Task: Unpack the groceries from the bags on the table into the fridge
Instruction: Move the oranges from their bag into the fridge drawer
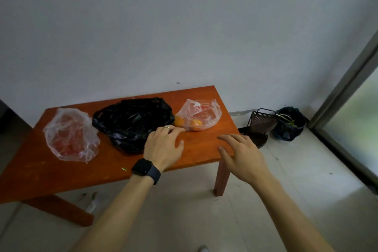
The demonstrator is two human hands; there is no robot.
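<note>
Both hands are held out over the table and hold nothing. The left hand [163, 145], with a ring and a black watch [145, 168], has its fingers loosely bent. Its fingertips are just beside the clear bag of oranges [204, 113]. The right hand [241, 153] hangs spread wide over the table's near right corner.

I think the step is to take that bag. It would go best to pinch the loose top with one hand and cup the bottom with the other, so the round fruit does not roll out.

The bag is thin, see-through and crumpled. One orange [179, 121] sits at its left edge, right beside the black bag [133, 120]. It lies at the right end of the orange-brown wooden table [61, 174]. Farther left lies another clear bag [70, 135] with red things inside. On the floor by the wall sit what looks like a dustpan [263, 122] and a black bin bag [289, 124]. No fridge shows.
</note>
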